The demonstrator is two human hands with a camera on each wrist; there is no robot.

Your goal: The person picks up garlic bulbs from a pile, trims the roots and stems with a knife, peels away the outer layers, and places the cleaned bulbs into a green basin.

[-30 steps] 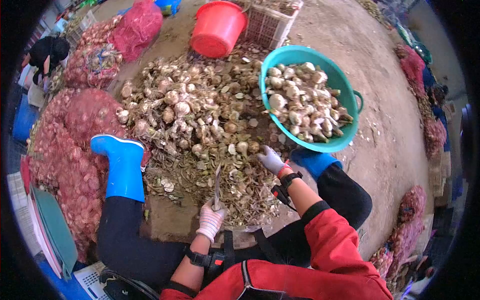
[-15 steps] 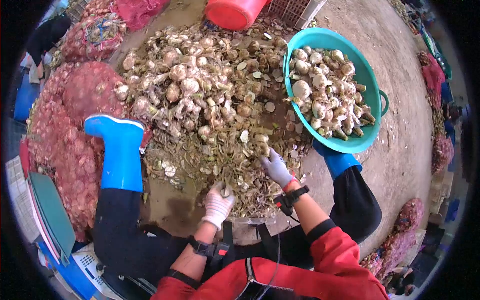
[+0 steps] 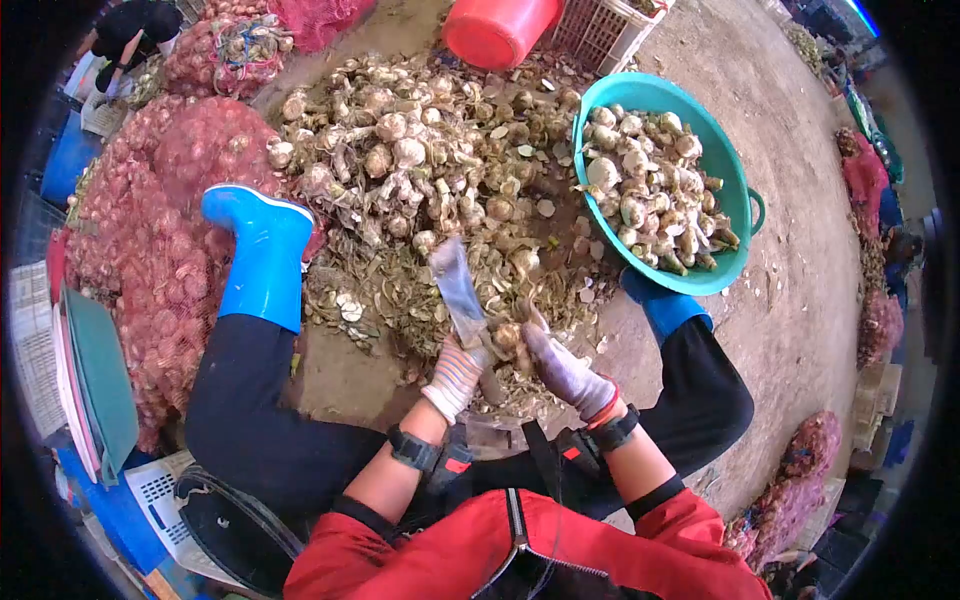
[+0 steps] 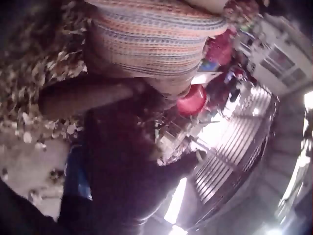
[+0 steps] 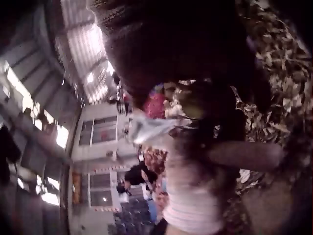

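In the head view my left hand (image 3: 455, 375), in a striped glove, grips a knife by its handle. The broad knife blade (image 3: 458, 285) points up and away over the scraps. My right hand (image 3: 568, 372), gloved in grey and white, holds a garlic bulb (image 3: 510, 338) right beside the left hand, close to the base of the blade. The thick knife handle (image 5: 247, 154) sticks out of the left fist in the right wrist view, and the right glove (image 5: 171, 44) looms dark above it. The left wrist view shows the striped glove (image 4: 146, 44); the bulb is hidden there.
A heap of untrimmed garlic (image 3: 400, 150) lies ahead, with scraps nearer me. At right stands a teal basin (image 3: 735, 170) of trimmed bulbs. A red bucket (image 3: 495, 30) and a crate (image 3: 610, 35) stand behind. Full mesh sacks (image 3: 170, 270) line the left, beside my blue boot (image 3: 262, 260).
My right hand reached to the heap, took a garlic bulb and brought it back toward the left hand. The knife has turned, so its flat side now shows, and the hands have come together.
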